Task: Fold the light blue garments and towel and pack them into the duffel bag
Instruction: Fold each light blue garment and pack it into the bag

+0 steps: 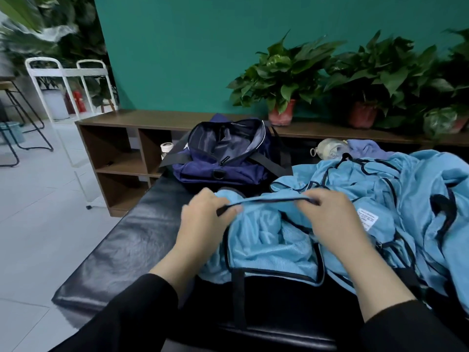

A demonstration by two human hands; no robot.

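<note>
**Pinching a dark-trimmed hem over the black bench**

Pinching the dark-edged hem of a garment (266, 240) with both hands, stretching the trim in a near-level line between them. Left hand (205, 219) curling round the trim at its left end, thumb and fingertips closing on the dark binding. Right hand (332, 217) gripping the same edge further right, fingers bent over the fold and knuckles turned up. Black sleeves (132, 316) covering both forearms down to the wrists.

Lying on a black padded bench (132, 240), the held garment sagging in loose folds beneath the hands, with a black strap hanging down its front. Spreading to the right, a heap (406, 189) of more light blue cloth with dark piping, crumpled and overlapping, touching the held piece; showing a white label (367, 219) just beside the right hand. Not telling apart how many separate pieces make up the heap.

Sitting at the far end of the bench, a navy duffel (225, 153), unzipped and gaping, dark lining showing, well apart from the hands. Resting behind the heap, a purple-blue towel (365, 148) bunched beside a clear bottle (330, 148) lying on its side.

Running behind the bench, a brown shelf (121, 153) against a teal wall, carrying potted plants (281, 80) in red pots. Standing at the left on pale floor tiles, a white rack (63, 80) and a dark stool (22, 115).
</note>
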